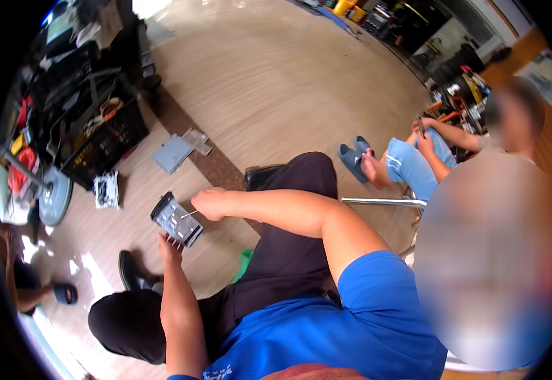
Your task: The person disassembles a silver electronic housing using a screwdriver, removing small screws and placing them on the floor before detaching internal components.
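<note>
In front of my knees I hold an opened rectangular device (173, 221), with a grey metal inside and black ends. The fingers of my left hand (170, 247) are curled under its near edge. Over its right side, my right hand (211, 204) is closed round a screwdriver (190, 215). The handle is hidden in my fist, and the thin metal shaft points left onto the device's inside. Whether the tip touches a screw is too small to tell. On the floor beyond lie a flat grey metal cover (173, 154) and a small perforated plate (197, 142).
A black crate (108, 120) full of parts stands at the left, with a silvery part (106, 190) and a round grey base (55, 196) near it. At the right a seated person (437, 149) holds a phone; another stands close by, blurred. A sandalled foot (65, 293) shows at the left.
</note>
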Motion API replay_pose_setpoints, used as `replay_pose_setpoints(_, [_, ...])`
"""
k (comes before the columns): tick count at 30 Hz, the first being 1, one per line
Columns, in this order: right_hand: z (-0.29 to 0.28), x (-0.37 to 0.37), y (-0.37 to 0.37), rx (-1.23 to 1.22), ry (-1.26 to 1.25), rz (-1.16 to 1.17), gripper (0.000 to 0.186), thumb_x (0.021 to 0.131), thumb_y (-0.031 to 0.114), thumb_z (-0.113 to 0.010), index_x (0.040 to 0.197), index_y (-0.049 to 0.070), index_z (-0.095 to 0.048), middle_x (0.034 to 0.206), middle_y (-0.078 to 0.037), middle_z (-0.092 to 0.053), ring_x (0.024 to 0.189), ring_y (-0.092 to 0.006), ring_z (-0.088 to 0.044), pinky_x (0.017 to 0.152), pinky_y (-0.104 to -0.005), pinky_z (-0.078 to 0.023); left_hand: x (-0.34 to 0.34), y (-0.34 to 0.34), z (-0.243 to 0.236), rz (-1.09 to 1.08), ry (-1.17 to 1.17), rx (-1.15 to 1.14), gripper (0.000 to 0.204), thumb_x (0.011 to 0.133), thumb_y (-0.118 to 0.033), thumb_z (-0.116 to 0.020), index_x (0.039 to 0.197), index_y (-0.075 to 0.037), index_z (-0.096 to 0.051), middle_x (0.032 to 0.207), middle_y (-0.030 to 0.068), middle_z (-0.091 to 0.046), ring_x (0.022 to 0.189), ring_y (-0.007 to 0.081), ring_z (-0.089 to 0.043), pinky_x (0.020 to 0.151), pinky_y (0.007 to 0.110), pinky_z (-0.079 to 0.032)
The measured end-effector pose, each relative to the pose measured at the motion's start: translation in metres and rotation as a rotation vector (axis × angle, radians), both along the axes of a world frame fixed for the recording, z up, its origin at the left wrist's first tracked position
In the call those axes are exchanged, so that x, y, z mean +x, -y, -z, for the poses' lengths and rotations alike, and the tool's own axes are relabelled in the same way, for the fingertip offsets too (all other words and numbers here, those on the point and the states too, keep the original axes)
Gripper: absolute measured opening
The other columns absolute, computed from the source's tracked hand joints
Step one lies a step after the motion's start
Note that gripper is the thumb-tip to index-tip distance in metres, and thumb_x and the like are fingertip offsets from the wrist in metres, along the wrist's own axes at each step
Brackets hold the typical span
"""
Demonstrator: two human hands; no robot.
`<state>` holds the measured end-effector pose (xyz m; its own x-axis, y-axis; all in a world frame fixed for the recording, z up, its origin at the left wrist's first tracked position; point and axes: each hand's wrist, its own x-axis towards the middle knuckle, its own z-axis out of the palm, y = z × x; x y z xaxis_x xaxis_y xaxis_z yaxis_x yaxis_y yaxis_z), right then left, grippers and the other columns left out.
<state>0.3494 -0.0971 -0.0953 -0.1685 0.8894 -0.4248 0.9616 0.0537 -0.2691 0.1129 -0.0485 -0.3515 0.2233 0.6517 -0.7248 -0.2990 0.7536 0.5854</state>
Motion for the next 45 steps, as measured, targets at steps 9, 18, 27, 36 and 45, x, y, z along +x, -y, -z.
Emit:
replay_pose_setpoints(9, [-0.005, 0.060, 0.000, 0.019, 0.142, 0.013, 0.022, 0.081, 0.016, -0.065, 0.097, 0.001, -0.064, 0.094, -0.022, -0.067, 0.095, -0.0395, -0.063, 0.081, -0.0462, -0.052, -0.003, 0.001, -0.005, 0.010, -0.074, -0.023, 0.061, 0.095, -0.059, -0.040, 0.128, -0.008, -0.045, 0.113, 0.0101, -0.056, 0.098, 0.0277, -0.056, 0.084, 0.046, -0.047])
replay_pose_setpoints(18, [-0.017, 0.041, 0.017, 0.059, -0.023, -0.043, 0.020, 0.085, 0.017, -0.063, 0.090, -0.002, -0.067, 0.095, -0.022, -0.067, 0.093, -0.0382, -0.064, 0.080, -0.0462, -0.052, 0.006, 0.014, -0.024, 0.085, -0.130, 0.029, 0.052, 0.097, -0.050, -0.041, 0.126, -0.008, -0.047, 0.100, 0.0087, -0.057, 0.087, 0.0253, -0.058, 0.075, 0.044, -0.048])
replay_pose_setpoints(27, [-0.027, 0.008, 0.009, 0.008, -0.065, -0.135, 0.026, 0.087, 0.018, -0.059, 0.107, 0.003, -0.060, 0.101, -0.024, -0.065, 0.099, -0.0400, -0.061, 0.084, -0.0460, -0.049, -0.013, -0.022, -0.067, -0.425, -0.251, 0.211, 0.032, 0.092, -0.031, -0.054, 0.116, -0.009, -0.057, 0.076, 0.0032, -0.059, 0.059, 0.0141, -0.054, 0.050, 0.027, -0.043])
replay_pose_setpoints(36, [0.005, 0.012, -0.001, 0.015, -0.166, -0.132, 0.023, 0.086, 0.016, -0.057, 0.103, 0.002, -0.063, 0.099, -0.024, -0.065, 0.096, -0.0413, -0.061, 0.084, -0.0458, -0.049, -0.003, -0.099, -0.369, 0.076, -0.584, 1.306, 0.030, 0.092, -0.023, -0.060, 0.111, 0.000, -0.063, 0.090, 0.0111, -0.067, 0.079, 0.0164, -0.063, 0.070, 0.030, -0.050])
replay_pose_setpoints(45, [0.014, -0.007, -0.036, -0.123, -0.077, -0.243, 0.021, 0.082, 0.010, -0.051, 0.096, -0.001, -0.062, 0.097, -0.027, -0.064, 0.093, -0.0426, -0.061, 0.081, -0.0467, -0.049, -0.065, -0.117, -0.388, 0.808, -1.099, 1.247, 0.041, 0.088, -0.031, -0.064, 0.121, -0.006, -0.060, 0.111, 0.0186, -0.065, 0.100, 0.0350, -0.063, 0.085, 0.042, -0.050])
